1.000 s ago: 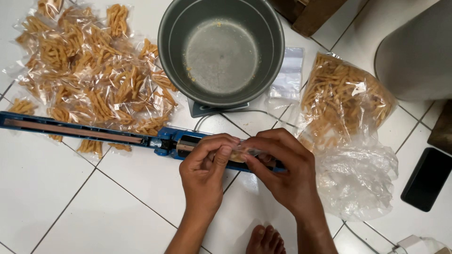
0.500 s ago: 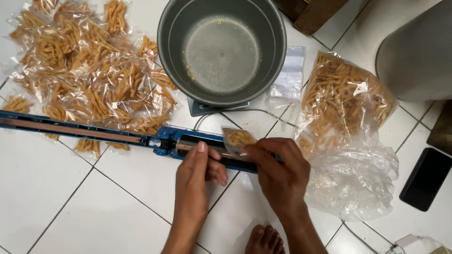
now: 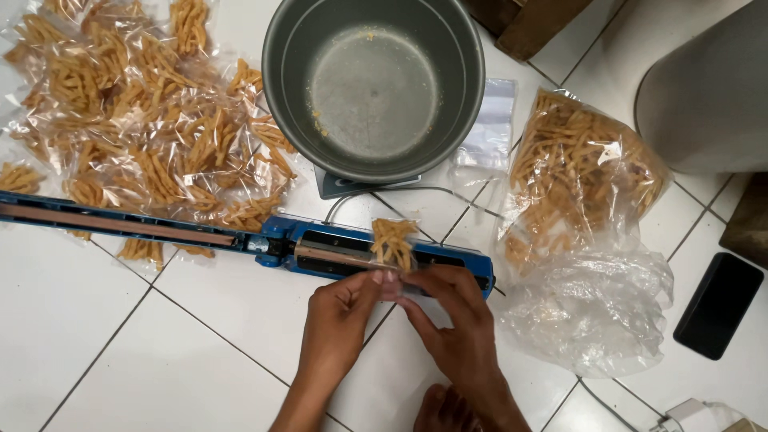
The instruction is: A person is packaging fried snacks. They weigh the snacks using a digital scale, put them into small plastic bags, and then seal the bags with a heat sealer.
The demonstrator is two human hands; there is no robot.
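Observation:
A small clear packet of golden stick snacks (image 3: 394,242) lies across the bar of a blue heat sealer (image 3: 336,250) on the white tiled floor. My left hand (image 3: 340,316) and my right hand (image 3: 456,324) both pinch the packet's near edge, fingertips meeting just in front of the sealer. The sealer's long arm (image 3: 112,224) stretches off to the left, lying open.
A heap of filled snack packets (image 3: 136,128) lies at the upper left. An empty grey metal pot (image 3: 376,84) sits on a scale behind the sealer. A large clear bag of loose snacks (image 3: 580,184), empty small bags (image 3: 488,132), a black phone (image 3: 718,304) and my foot (image 3: 440,408) lie around.
The packet has been turned so its filled end lies past the sealer bar. Both hands have drawn back toward me and now hold its near edge.

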